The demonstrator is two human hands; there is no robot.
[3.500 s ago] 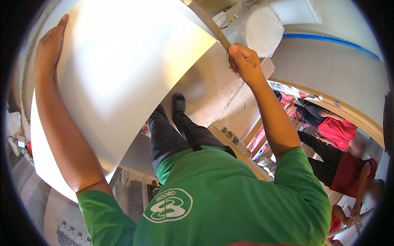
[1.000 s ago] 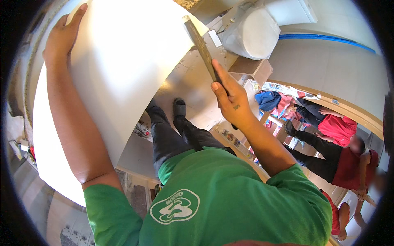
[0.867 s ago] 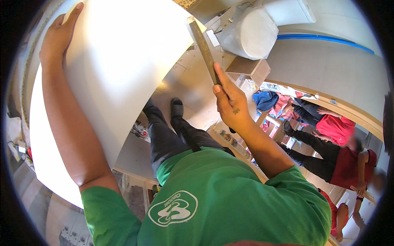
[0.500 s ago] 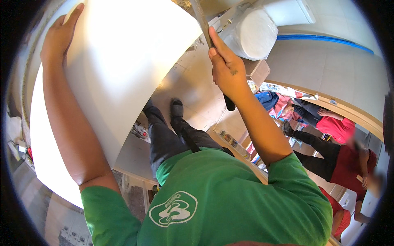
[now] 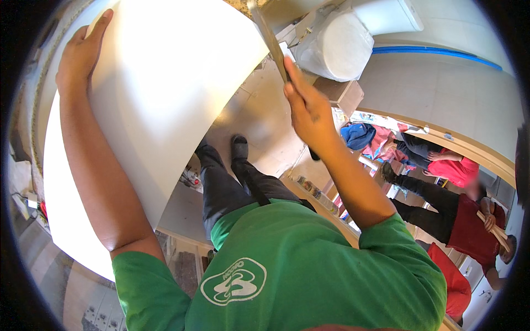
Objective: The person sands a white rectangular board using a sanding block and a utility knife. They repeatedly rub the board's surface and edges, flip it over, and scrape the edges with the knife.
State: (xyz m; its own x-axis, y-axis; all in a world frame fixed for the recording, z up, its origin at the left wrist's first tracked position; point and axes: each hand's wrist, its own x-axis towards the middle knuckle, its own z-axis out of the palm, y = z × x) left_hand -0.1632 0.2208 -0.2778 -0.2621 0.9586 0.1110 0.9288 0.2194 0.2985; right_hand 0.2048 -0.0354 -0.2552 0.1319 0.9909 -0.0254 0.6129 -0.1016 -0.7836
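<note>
Vs the frame half a second back: right hand [image 5: 309, 107] has slid a bit lower along the tool [image 5: 270, 38], otherwise same pose. Left hand [image 5: 80, 52] hasn't shifted on the panel [image 5: 160, 110].

Grip: right hand closed around the tool — a thin flat blade-like strip, its dark handle end poking out below the fist. Left hand flat, fingers spread against the panel's upper left edge, pressing rather than clasping.

Panel is large, white, slightly curved, and fills the left of view. The tool runs just beside the panel's right edge, near its top corner; can't tell if they touch.

Room relative to the panel: below its right edge, open pale floor with the person's shoes [image 5: 237, 146]. Right of its top corner, a white wrapped bundle [image 5: 331, 47] and a box [image 5: 342, 94] — tight there. Far right of the panel, other people sit, well apart.
</note>
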